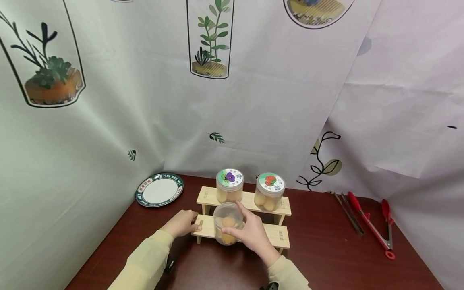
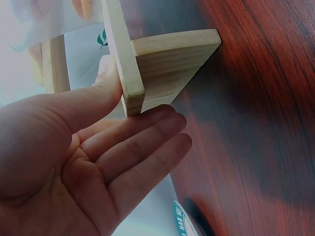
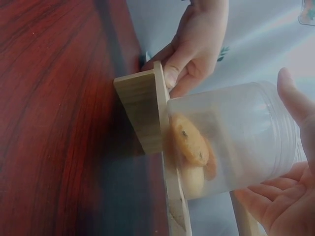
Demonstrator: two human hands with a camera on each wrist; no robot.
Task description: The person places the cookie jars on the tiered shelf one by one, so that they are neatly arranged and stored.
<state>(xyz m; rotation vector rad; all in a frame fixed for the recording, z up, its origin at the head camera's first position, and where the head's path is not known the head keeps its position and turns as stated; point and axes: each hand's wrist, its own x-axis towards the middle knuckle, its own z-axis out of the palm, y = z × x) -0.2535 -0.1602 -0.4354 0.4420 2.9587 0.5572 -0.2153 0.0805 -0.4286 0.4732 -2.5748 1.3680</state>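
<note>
In the head view my left hand (image 1: 182,223) is at the left end of a two-step wooden rack (image 1: 270,233). The left wrist view shows its thumb on top of the lower board (image 2: 129,81) and its fingers underneath. My right hand (image 1: 251,231) holds a clear plastic jar (image 1: 219,219) on the lower step, thumb in front and fingers behind. Orange-brown, cookie-like pieces (image 3: 189,140) lie at the jar's bottom. The jar's top bears no printed label. Two labelled jars stand on the upper step, one with a purple flower (image 1: 230,177), one with a red fruit (image 1: 270,181).
A green-rimmed white plate (image 1: 159,190) leans against the cloth backdrop at the left. On the dark red table (image 1: 319,241), metal tongs (image 1: 349,213) and red-handled tongs (image 1: 373,227) lie at the right. Printed cloth walls stand behind and at the left.
</note>
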